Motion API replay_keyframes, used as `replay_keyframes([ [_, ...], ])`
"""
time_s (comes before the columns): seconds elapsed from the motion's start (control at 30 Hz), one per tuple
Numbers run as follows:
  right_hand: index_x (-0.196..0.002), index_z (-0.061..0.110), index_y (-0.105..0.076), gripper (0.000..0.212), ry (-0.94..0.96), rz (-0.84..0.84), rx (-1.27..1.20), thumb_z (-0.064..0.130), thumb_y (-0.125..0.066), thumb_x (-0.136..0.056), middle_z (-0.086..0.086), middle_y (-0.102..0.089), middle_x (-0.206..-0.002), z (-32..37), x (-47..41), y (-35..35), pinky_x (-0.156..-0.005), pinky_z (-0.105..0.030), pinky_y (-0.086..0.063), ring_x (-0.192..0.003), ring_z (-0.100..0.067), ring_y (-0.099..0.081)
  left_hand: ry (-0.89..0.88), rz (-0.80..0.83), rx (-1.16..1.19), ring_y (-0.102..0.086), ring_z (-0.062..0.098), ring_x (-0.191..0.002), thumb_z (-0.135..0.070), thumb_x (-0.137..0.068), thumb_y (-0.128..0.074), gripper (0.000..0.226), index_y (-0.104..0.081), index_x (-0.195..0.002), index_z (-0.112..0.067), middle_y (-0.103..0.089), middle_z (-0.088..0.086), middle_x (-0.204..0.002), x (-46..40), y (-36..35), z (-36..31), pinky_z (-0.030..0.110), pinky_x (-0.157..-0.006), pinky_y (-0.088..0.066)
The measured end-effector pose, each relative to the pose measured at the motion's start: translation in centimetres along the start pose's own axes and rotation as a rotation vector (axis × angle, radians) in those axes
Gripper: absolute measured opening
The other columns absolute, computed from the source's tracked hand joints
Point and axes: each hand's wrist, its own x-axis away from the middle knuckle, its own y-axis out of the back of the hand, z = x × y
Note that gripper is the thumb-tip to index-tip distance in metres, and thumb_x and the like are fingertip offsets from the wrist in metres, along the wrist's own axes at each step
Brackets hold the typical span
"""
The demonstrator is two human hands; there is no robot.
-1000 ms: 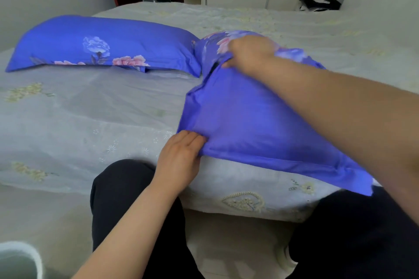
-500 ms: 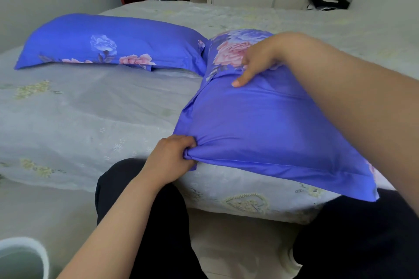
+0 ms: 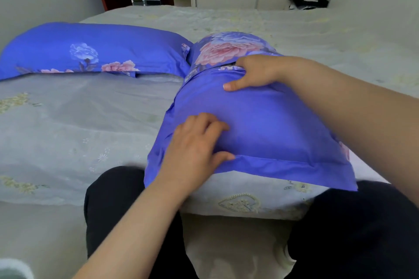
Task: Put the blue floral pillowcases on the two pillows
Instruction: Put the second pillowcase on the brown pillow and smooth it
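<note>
Blue cotton with pink flowers covers both pillows in the head view. The first pillow (image 3: 95, 50) lies finished on the far left of the bed (image 3: 68, 120), touching the second at one corner. The second pillow (image 3: 260, 124) lies near the front edge of the bed, with its flat border hanging a little over the edge.

The left hand (image 3: 195, 149) is laid on the near left part of this pillow, the fingers spread and only lightly bent; nothing is gripped, the cloth is only pressed. The right hand (image 3: 254, 72) is placed at the far end, where the opening flap (image 3: 229, 52) of the case folds over. Its thumb is pressed on the top and the other fingers seem to be tucked into the fold, so the edge of the cloth is probably held.

A dark gap is seen under the flap, so the closing is judged as not complete. If the flap is released too early, the filling could stay uncovered or bunch at that end. If the pillow is pushed toward the person, it could slide off the edge, because the border already overhangs. A hard pull at the fold could also twist the case.
</note>
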Motion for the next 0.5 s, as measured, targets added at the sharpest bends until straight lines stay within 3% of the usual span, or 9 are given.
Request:
replay_keyframes([
  [0.07,-0.139,0.01,-0.036,0.086,0.018,0.034,0.019,0.059,-0.067,-0.075,-0.009,-0.044,-0.141,-0.1,0.7,0.5,-0.103,-0.033,-0.035,-0.126,-0.027,-0.044,-0.043,-0.05,0.033,-0.048,0.021,-0.098,-0.052,-0.074,-0.066,0.048,-0.059,-0.111,-0.02,-0.055,-0.001,-0.11,-0.2,-2.6,-1.5,0.033,-0.08,-0.04],
  [0.17,-0.136,0.017,-0.04,0.072,0.047,-0.257,0.041,0.052,-0.066,-0.079,-0.01,-0.041,-0.138,0.2,2.9,-0.7,-0.107,-0.04,-0.031,-0.129,-0.028,-0.035,0.021,-0.081,0.031,-0.052,0.023,-0.091,-0.043,-0.078,-0.067,0.034,-0.06,-0.099,-0.017,-0.058,0.0,-0.103,-0.4,-5.9,-0.9,0.034,-0.076,-0.042],
  [0.27,-0.114,0.016,-0.055,0.041,0.145,-0.617,-0.021,0.047,-0.056,-0.087,-0.007,-0.051,-0.117,0.6,7.4,-4.7,-0.095,-0.042,-0.039,-0.11,-0.03,-0.046,-0.026,-0.16,0.038,-0.054,0.024,-0.076,-0.031,-0.085,-0.065,0.019,-0.061,-0.082,-0.013,-0.06,0.001,-0.083,-0.7,-6.7,0.0,0.036,-0.062,-0.045],
  [0.37,-0.099,0.011,-0.062,0.044,0.201,-0.833,-0.003,0.052,-0.05,-0.089,-0.009,-0.058,-0.103,0.4,11.9,-10.9,-0.081,-0.042,-0.043,-0.093,-0.032,-0.054,-0.101,-0.207,0.002,-0.056,0.025,-0.07,-0.027,-0.091,-0.053,0.024,-0.065,-0.078,-0.01,-0.062,0.003,-0.076,-1.2,-6.0,-0.6,0.036,-0.057,-0.045],
  [0.5,-0.107,0.012,-0.059,0.041,0.191,-0.89,0.145,0.047,-0.063,-0.086,-0.013,-0.055,-0.123,-0.9,13.9,-17.5,-0.103,-0.05,-0.036,-0.119,-0.034,-0.049,-0.123,-0.22,-0.021,-0.053,0.025,-0.071,-0.022,-0.091,-0.056,0.021,-0.062,-0.077,-0.008,-0.061,0.005,-0.077,-1.4,-5.5,-1.4,0.034,-0.062,-0.043],
])
